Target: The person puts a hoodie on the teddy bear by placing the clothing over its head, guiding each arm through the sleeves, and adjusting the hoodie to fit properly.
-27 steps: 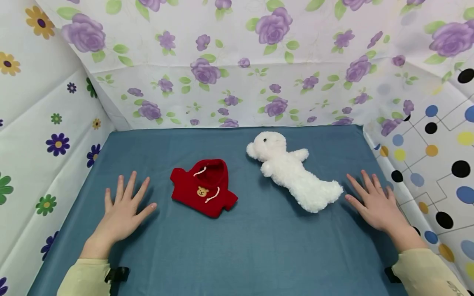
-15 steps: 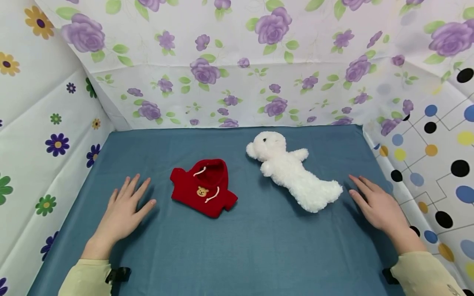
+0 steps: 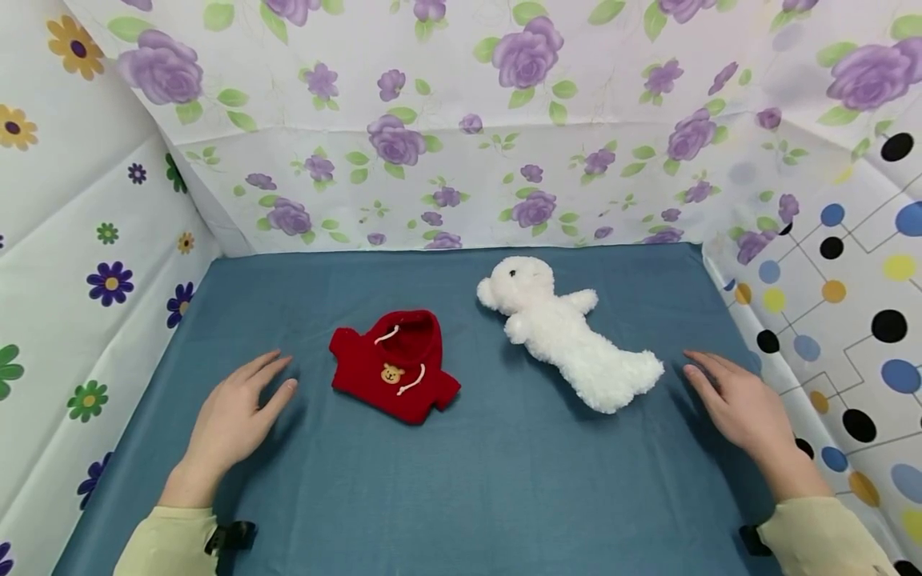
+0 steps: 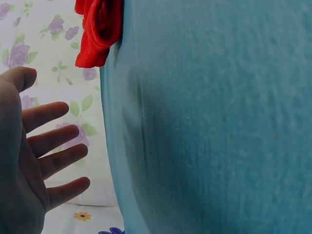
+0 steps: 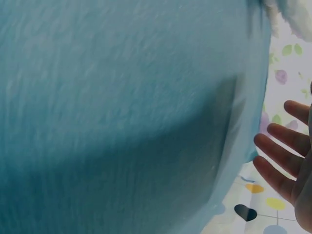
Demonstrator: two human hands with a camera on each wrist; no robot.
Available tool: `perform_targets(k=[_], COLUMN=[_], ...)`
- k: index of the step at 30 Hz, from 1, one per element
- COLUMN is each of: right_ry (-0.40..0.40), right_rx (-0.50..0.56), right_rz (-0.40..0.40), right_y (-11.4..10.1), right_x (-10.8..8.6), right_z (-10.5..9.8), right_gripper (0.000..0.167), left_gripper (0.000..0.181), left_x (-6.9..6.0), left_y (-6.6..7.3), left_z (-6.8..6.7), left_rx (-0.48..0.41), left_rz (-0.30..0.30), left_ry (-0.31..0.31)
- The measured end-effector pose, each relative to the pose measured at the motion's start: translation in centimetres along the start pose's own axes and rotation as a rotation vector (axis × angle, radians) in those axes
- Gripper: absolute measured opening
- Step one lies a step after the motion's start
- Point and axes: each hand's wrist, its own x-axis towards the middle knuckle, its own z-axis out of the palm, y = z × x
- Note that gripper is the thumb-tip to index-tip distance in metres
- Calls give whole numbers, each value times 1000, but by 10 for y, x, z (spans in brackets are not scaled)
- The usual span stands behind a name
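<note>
A small red hoodie [image 3: 367, 376] with white cords and a bear face lies left of centre on the blue cloth; part of the hoodie [image 4: 100, 34] shows in the left wrist view. To its right a white plush animal [image 3: 569, 336] lies slantwise, head toward the back. My left hand [image 3: 230, 420] hovers left of the hoodie, holding nothing; the left wrist view shows the same hand [image 4: 36, 151] with fingers spread. Beyond the plush's lower end hangs my right hand [image 3: 745, 408], touching nothing, and the right wrist view shows its relaxed fingers [image 5: 278, 151].
A blue cloth [image 3: 461, 496] covers the table. Behind it hangs a white sheet with purple roses [image 3: 396, 140]. Flower-patterned fabric [image 3: 108, 232] stands at the left, and dotted fabric [image 3: 857, 320] at the right. Each wrist wears a dark band, the left band [image 3: 232, 538] showing below its sleeve.
The spread fingers of both hands have come closer together and bent slightly, and the hands have lowered their fingertips toward the near side. The hoodie and plush lie as before.
</note>
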Motion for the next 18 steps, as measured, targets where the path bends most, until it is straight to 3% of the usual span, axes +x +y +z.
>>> perform_targets(k=[9,18], right_ry=[123,219], right_rx=[70,171], right_rz=[59,142], right_y=[-21,-46], right_x=[-3,-8], right_z=[-7,-11], right_gripper=[43,41], left_gripper=[41,38], left_x=[1,6], left_y=[10,22], left_z=[-3,-2], left_rx=[-91,-163], left_rz=[-99,-126], left_ry=[26,71])
